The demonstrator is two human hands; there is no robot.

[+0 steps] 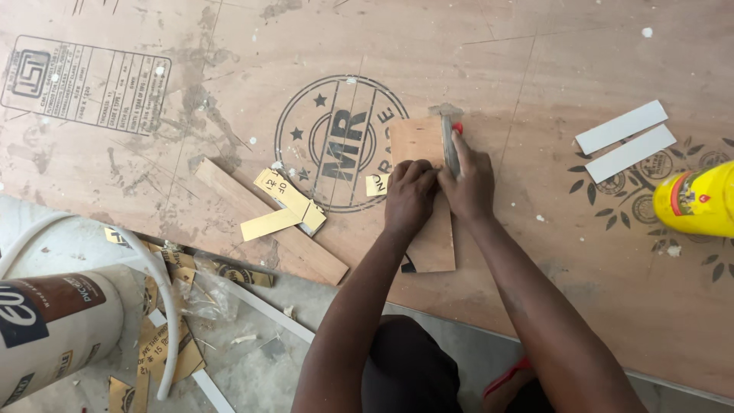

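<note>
Both hands, left hand (pixel 410 195) and right hand (pixel 468 183), press one hammer (pixel 449 141) on one board (pixel 424 191).

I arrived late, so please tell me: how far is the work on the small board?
Done: two white strips lie cut beside the yellow bottle. In hand: the left hand presses the small plywood piece, and the right hand holds a hammer on it. Left: one wooden strip lies untouched.
</note>
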